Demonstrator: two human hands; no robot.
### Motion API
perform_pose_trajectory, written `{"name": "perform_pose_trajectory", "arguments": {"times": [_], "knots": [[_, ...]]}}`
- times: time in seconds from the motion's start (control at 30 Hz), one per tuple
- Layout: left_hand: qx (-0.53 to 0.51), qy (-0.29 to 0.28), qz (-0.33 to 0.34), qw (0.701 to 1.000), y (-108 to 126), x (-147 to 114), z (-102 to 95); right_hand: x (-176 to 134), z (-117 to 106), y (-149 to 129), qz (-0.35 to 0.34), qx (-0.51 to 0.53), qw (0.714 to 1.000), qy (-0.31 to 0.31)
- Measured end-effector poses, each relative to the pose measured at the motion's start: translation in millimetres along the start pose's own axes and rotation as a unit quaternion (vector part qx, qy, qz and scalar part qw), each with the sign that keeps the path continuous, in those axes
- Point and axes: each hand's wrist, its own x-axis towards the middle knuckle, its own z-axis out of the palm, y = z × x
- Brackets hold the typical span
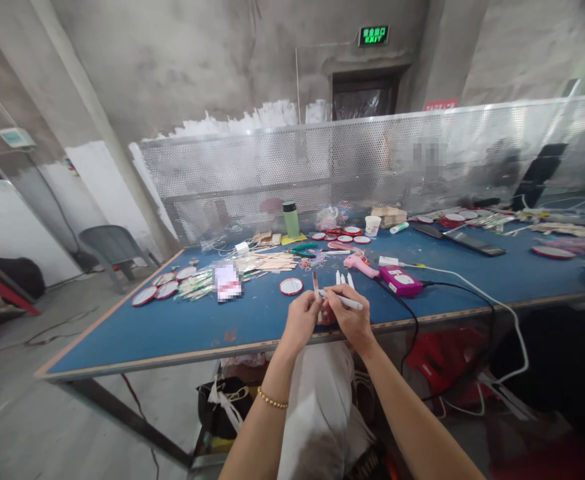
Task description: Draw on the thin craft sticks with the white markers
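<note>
Near the table's front edge, my left hand [302, 320] is closed around a narrow flat wooden stick [315, 283], held upright, with dark and reddish colour toward its upper end. A white marker pen [349, 303] is gripped in my right hand [356, 320], its front end pointing left against or very close to the stick. Fingers partly hide the lower stick and the pen's tip. Several more white pens [343, 278] lie just beyond my right hand. A round white disc with a red rim [291, 287] rests on the table beyond my left hand.
On the blue table [172, 340], a pile of wooden sticks [275, 261] and a phone [228, 281] lie left. To the right are a pink glue gun [362, 265] and a purple box [401, 281] with cables. A green bottle [291, 220] stands behind, before a perforated metal screen [252, 173].
</note>
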Motion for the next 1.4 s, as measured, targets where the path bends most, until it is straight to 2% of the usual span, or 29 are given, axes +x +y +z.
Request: {"name": "perform_pose_trajectory", "arguments": {"times": [0.7,0.87,1.23,1.4], "knots": [[-0.005,-0.019,-0.008,1.000,5.1,-1.5,0.1,1.0,1.3,3.2,-0.010,0.000,1.000,-0.001],[0.006,-0.019,-0.011,1.000,6.8,-2.2,-0.8,0.0,1.5,2.8,0.005,0.012,1.000,0.000],[0.019,-0.012,0.004,1.000,0.9,-0.1,-1.1,1.2,1.9,6.0,-0.013,-0.001,1.000,0.003],[0.002,-0.020,-0.006,1.000,5.0,-1.2,-0.5,-0.2,1.8,5.0,0.004,0.014,1.000,0.005]]}}
